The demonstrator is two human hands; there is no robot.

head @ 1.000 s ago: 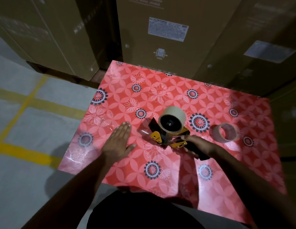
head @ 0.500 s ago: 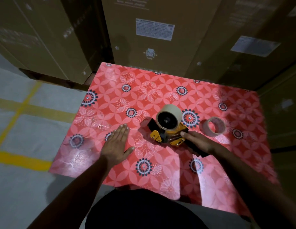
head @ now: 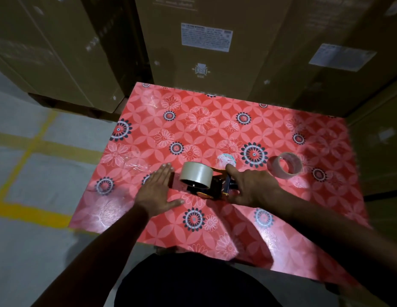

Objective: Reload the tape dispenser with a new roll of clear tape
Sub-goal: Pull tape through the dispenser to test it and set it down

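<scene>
A black and yellow tape dispenser (head: pixel 212 189) rests on the red flowered table (head: pixel 162 134), with a full roll of clear tape (head: pixel 197 176) mounted on it, the roll's face now turned toward me and down. My right hand (head: pixel 250 188) grips the dispenser's handle, index finger stretched forward. My left hand (head: pixel 156 191) lies flat on the table, fingers together, just left of the roll and touching nothing but the cloth. A nearly spent tape core (head: pixel 284 165) lies on the table to the right of my right hand.
Tall cardboard boxes (head: pixel 204 45) stand against the table's far edge and along its right side. Grey floor with yellow lines (head: pixel 26 151) lies to the left. A small round white mark (head: pixel 226 159) shows on the cloth behind the dispenser.
My right hand has tipped the dispenser, so the roll's open side no longer faces up at me. My left hand slid closer to the roll. The camera moved in nearer.
</scene>
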